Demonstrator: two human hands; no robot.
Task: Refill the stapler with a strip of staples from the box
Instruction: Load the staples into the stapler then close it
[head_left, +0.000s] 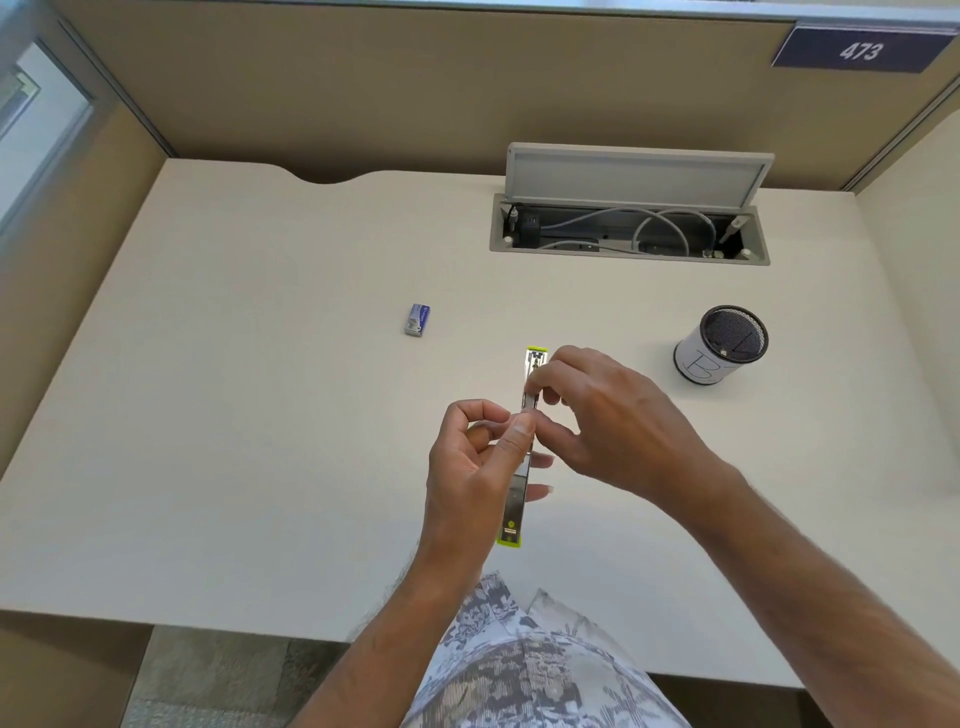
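Pale tabletop in a cubicle, cable tray with its lid raised at the back. Mesh pen cup right of centre. Stapler, swung open flat with lime trim, sits mid-tabletop, long axis pointing away from the person. Left hand grip closed on its middle, thumb along the rail. Right hand grip pinched at the far rail; can't tell if it has staples. Staple box lies well apart, far left.

Office cubicle: partition walls, numbered sign.
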